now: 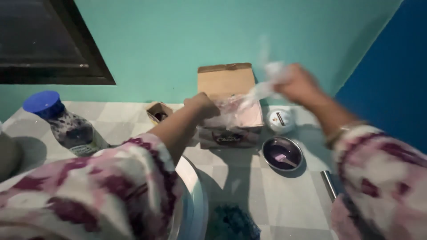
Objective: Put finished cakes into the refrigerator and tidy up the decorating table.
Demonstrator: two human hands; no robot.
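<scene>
The left hand [203, 104] presses on the open cardboard box [229, 106] on the table [284, 200], steadying it. The right hand [299, 83], blurred, is closed on a clear plastic bag [258, 91] stretched up out of the box's open flaps. Beside the box stand a small steel bowl [282, 154] with a spoon and a white lidded pot [280, 120]; a blue-capped bottle [62, 122] stands off left.

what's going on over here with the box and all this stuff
A person in a pink-and-white patterned top has both hands at an open brown cardboard box on a tiled counter. The left hand rests on the box's pink front, while the right hand, blurred, grips a clear plastic wrapper above it. A small round steel bowl, a white lidded jar and a blue-capped bottle stand nearby.
</scene>
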